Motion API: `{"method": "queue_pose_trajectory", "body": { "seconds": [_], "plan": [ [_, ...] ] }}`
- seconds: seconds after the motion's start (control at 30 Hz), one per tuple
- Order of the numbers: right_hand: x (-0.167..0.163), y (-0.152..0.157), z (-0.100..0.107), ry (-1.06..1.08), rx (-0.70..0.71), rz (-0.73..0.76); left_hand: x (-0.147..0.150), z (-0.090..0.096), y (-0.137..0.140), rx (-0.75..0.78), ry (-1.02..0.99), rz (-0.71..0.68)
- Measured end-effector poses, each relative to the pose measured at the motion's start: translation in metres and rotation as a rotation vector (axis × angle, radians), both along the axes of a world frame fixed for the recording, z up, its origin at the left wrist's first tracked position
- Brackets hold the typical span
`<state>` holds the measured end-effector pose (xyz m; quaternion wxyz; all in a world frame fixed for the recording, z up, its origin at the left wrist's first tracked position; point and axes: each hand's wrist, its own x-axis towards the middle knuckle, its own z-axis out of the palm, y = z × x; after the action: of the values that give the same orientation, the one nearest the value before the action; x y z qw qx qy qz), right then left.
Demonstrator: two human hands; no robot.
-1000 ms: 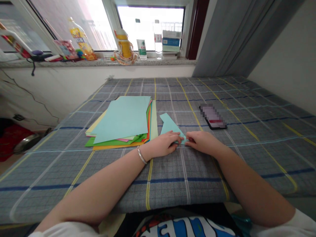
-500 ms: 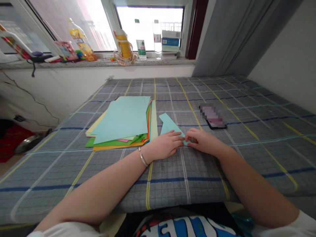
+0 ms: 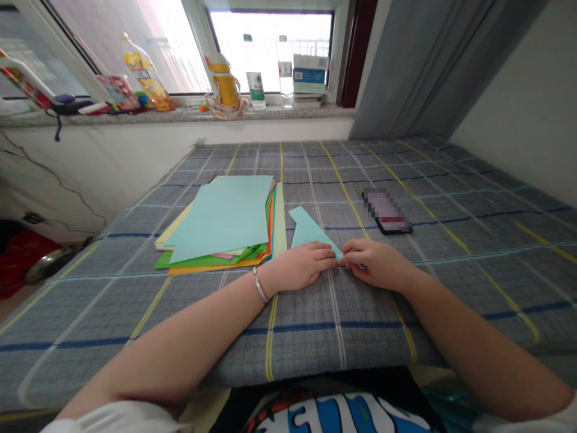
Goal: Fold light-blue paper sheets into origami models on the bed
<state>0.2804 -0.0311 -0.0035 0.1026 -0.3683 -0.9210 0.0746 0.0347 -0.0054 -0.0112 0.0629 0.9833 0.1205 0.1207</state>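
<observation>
A folded piece of light blue paper [image 3: 308, 228] lies on the checked cloth, with a broad notched end at the far left and a point towards me on the right. My left hand [image 3: 304, 264] rests flat over its near edge, fingers stretched out towards the right. At the paper's pointed corner, my right hand [image 3: 376, 263] has its thumb and fingertips pinched together on the tip. The lower edge of the paper is hidden beneath my left fingers.
Left of the folded piece lies a stack of coloured paper [image 3: 225, 216], light blue on top. A phone [image 3: 386, 210] lies to the right. Bottles, a yellow cup [image 3: 225, 84] and boxes stand on the windowsill [image 3: 180, 115].
My right hand has shifted slightly right and down, to the very tip of the paper, showing more of the pointed corner. My left hand stays pressed on the paper.
</observation>
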Motion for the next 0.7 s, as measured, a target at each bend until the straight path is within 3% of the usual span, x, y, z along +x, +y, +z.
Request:
{"method": "queue_pose_trajectory", "body": {
  "seconds": [0.37, 0.7],
  "plan": [
    [0.007, -0.005, 0.004, 0.04, -0.043, -0.044, 0.003, 0.007, -0.005, -0.04, 0.042, 0.051],
    [0.019, -0.003, 0.002, 0.06, -0.062, -0.068, -0.004, 0.006, -0.004, 0.033, 0.079, 0.114]
  ]
}}
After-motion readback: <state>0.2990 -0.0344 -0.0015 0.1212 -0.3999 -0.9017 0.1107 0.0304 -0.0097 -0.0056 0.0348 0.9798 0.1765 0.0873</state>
